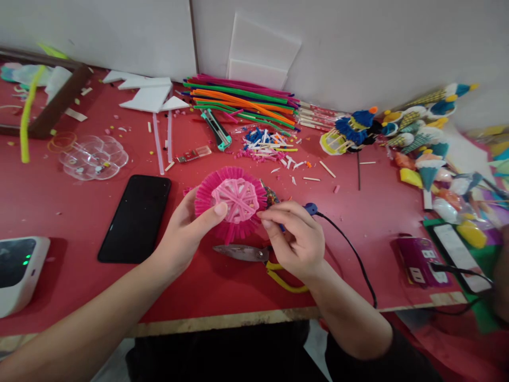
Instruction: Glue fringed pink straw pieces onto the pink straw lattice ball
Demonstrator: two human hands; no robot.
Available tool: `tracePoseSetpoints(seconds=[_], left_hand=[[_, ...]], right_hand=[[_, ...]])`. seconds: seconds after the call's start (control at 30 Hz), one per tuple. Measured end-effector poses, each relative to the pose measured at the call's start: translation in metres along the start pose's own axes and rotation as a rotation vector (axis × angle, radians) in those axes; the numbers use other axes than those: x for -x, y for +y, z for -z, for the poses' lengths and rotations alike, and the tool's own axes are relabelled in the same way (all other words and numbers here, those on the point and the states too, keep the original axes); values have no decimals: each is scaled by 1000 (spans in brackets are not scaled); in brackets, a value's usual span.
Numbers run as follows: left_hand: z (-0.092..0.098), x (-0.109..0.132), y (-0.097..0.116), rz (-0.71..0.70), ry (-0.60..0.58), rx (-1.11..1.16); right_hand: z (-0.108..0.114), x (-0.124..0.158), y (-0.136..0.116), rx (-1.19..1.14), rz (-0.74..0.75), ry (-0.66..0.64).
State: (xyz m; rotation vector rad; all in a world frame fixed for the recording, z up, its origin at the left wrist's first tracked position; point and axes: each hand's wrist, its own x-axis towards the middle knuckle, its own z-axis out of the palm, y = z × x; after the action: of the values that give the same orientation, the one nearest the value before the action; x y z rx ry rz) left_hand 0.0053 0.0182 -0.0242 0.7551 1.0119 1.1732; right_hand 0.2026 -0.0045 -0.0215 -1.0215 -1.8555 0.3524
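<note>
My left hand point(191, 225) grips a round pink craft piece point(235, 199) by its left side, thumb pressed on the front. The piece has a fringe of dark pink pipe cleaner bits around a pale pink centre with crossing strips. At its right edge, the thumb and index finger of my right hand point(296, 236) are pinched together; whatever lies between the fingertips is too small to make out. Below the piece lie scissors point(242, 253) with yellow handles, partly under my right hand. A blue-ended tool point(310, 209) with a black cord sits just behind that hand.
A black phone point(135, 218) lies left of my hands. Behind are pipe cleaners point(242, 101), a teal box cutter point(217, 129), cut bits point(264, 143) and a clear flower-shaped tray point(95, 157). Rightward are small craft figures point(429, 127) and a purple power socket point(421, 260).
</note>
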Motion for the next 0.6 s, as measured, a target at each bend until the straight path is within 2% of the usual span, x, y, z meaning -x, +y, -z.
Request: tracePoseSetpoints(seconds=[0.27, 0.6], left_hand=[[-4, 1, 3, 33, -13, 111], [-4, 0, 4, 86, 41, 92]], right_hand=[[2, 1, -3, -45, 20, 30], [0, 1, -2, -44, 9, 58]])
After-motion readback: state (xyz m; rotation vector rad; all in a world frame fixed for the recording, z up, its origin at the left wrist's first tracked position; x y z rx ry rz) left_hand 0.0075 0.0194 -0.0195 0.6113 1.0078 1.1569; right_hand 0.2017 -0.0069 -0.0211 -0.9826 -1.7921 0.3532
